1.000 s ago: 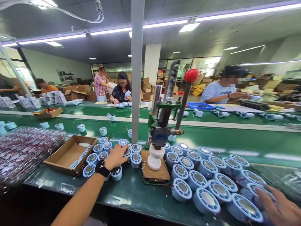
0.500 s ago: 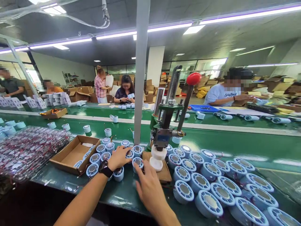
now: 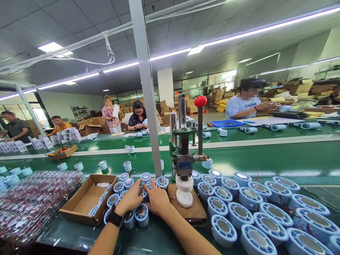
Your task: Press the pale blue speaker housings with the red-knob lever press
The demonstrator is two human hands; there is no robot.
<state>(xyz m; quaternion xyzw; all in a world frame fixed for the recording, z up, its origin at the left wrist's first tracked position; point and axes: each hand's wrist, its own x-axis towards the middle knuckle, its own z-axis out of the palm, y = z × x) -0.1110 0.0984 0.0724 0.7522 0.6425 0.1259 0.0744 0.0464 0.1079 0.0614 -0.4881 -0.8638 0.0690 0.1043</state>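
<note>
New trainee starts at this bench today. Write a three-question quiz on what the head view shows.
1. True or false: both hands rest on the cluster of blue round parts left of the hand press.
2. Which wrist carries the black watch? A left, B right.
3. Fill in: the cardboard tray lies to the ____ of the left hand.

Key: 1 true; 2 A; 3 left. The right hand is bare.

Bright overhead strip lights (image 3: 170,55); glare on green belt (image 3: 239,156); wide-angle edge distortion.
</note>
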